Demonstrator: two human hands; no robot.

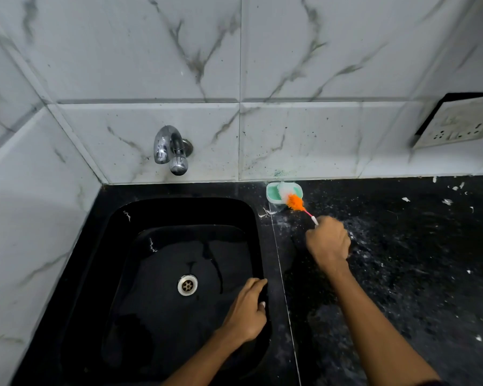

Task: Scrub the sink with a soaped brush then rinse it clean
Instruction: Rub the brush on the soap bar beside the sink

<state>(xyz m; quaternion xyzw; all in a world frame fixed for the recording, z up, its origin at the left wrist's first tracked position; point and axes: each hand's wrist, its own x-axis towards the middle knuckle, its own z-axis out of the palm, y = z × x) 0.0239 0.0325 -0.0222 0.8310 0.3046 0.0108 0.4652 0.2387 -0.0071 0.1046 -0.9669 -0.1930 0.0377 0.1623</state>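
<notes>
The right hand (328,240) is clenched round the thin pink-and-white handle of the brush (296,203), whose orange and white bristles reach up and left into the green soap dish (271,194) at the far edge of the black table (402,274), just right of the sink (117,274). The left hand (248,310) rests on the sink's right rim with fingers loosely curled, grasping nothing — the black basin looks wet, its metal drain (187,285) near the middle. A chrome tap (170,150) juts from the marble-tiled wall above the sink's far side.
</notes>
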